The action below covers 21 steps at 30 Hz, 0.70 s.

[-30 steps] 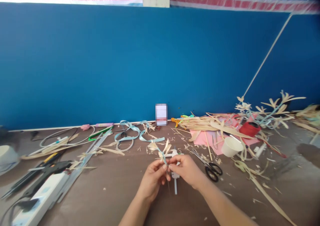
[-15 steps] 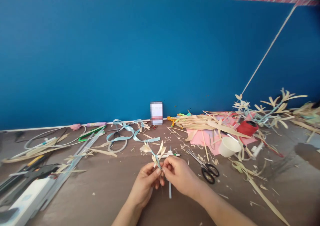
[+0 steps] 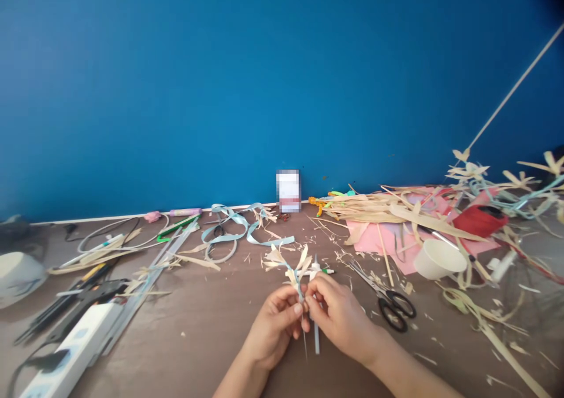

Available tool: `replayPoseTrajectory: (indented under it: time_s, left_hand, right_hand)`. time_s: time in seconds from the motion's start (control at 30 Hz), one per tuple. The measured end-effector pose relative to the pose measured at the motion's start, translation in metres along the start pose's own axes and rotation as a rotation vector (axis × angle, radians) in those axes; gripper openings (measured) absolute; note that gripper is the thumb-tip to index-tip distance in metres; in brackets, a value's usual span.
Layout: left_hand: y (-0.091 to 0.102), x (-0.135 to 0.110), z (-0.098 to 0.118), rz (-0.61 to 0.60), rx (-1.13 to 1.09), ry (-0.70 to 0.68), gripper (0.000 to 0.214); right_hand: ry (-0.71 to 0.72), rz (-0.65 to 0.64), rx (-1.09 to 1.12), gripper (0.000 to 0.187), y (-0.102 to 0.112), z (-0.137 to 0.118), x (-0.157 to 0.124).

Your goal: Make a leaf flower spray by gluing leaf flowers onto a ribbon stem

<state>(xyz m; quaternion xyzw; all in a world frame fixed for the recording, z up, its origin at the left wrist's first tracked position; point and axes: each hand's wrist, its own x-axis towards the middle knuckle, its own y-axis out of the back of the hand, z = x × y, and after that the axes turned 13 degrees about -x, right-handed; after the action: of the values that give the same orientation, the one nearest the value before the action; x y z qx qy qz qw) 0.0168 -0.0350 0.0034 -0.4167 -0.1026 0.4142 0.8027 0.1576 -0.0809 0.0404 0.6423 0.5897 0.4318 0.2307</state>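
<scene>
A small handmade flower sprig (image 3: pixel 289 263) with cream petals and a stem wrapped in pale blue ribbon stands upright between my hands. My left hand (image 3: pixel 277 319) pinches its stem between thumb and fingers, and thin wire-like ends hang below. Close against the stem, my right hand (image 3: pixel 337 310) is closed with thumb and fingertips together at the blue wrapping; whether it grips the ribbon or the stem is hard to see. Just beyond the right hand lies a white tube (image 3: pixel 314 267) with a green tip, partly covered. A pale blue-white strip (image 3: pixel 317 342) shows below that hand.
Black-handled scissors (image 3: pixel 392 307) lie right of my hands. Further right are a white paper cup (image 3: pixel 439 259), pink paper (image 3: pixel 374 239) and dried husk strips (image 3: pixel 365 210). Blue ribbon (image 3: pixel 229 225) curls at the back. A power strip (image 3: pixel 73 351) and glue gun (image 3: pixel 88 304) are left.
The view has turned a little left, so the table things sit further right, and a white cup-like thing shows at the left edge. Both hands keep nearly the same hold on the sprig.
</scene>
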Motion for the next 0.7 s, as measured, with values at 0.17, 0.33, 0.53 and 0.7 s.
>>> replayPoseTrajectory:
  time_s: [0.17,0.33,0.53,0.7]
  left_hand:
    - [-0.001,0.0,-0.002,-0.003,-0.06,0.032,0.028]
    - [-0.003,0.0,-0.002,0.001,-0.071,0.045,0.026]
    - [-0.006,-0.001,-0.002,0.022,-0.068,0.037,0.027]
    - [-0.006,-0.001,-0.002,0.044,-0.069,0.035,0.029]
  right_hand:
    - [0.01,0.034,-0.035,0.01,-0.004,0.003,-0.002]
    - [0.009,0.051,-0.041,0.01,-0.007,0.004,-0.004]
    - [-0.008,0.098,-0.026,0.011,-0.009,0.004,-0.004]
    - [-0.017,0.159,-0.033,0.011,-0.012,0.003,-0.004]
